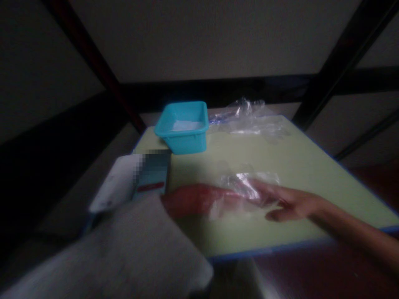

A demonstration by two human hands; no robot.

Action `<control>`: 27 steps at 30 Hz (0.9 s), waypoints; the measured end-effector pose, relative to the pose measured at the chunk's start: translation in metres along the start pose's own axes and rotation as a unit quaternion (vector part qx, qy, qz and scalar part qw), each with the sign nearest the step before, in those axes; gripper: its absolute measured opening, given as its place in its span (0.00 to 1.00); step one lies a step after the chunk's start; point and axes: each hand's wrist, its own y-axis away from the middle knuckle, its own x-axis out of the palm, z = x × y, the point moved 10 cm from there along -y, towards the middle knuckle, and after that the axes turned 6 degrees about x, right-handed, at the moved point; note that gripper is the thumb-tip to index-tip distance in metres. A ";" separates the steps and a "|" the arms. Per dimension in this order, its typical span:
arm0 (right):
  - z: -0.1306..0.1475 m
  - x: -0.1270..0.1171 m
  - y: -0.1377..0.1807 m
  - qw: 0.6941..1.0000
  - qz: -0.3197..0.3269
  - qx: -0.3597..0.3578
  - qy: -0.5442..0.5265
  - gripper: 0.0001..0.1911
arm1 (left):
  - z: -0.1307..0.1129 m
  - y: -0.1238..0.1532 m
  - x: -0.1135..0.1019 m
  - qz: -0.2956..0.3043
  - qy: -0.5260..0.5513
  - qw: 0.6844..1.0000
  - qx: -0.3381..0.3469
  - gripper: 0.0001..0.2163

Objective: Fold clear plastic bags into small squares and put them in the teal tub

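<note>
A small, clear plastic bag (246,187) lies across the front part of the yellow-green tabletop, shiny and crinkled. From the left, out of a grey sleeve, my left hand (201,199) reaches to its near side. Motion blur smears those fingers, so their grip is unclear. My right hand (288,202) comes in from the right, with fingers stretched over the plastic and the thumb held apart below them. Its fingertips overlap the bag's right side.
A turquoise plastic basket (190,143) stands at the back left, with something white inside. Beside it lies a larger crumpled clear plastic sheet or bag (249,120). Papers or booklets (116,180) sit at the left edge. The table (299,162) has a blue rim; walls stand behind.
</note>
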 end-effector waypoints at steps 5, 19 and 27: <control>-0.014 0.005 -0.015 0.978 0.079 0.020 -0.191 0.39 | 0.019 0.000 0.019 0.050 0.449 0.888 -0.091 0.26; -0.032 -0.002 -0.016 0.949 0.069 0.026 -0.307 0.34 | 0.031 -0.003 0.014 -0.049 0.618 0.773 -0.137 0.26; -0.042 -0.033 -0.015 0.927 -0.078 0.073 -0.360 0.38 | 0.040 -0.003 0.014 -0.040 0.663 0.742 -0.091 0.23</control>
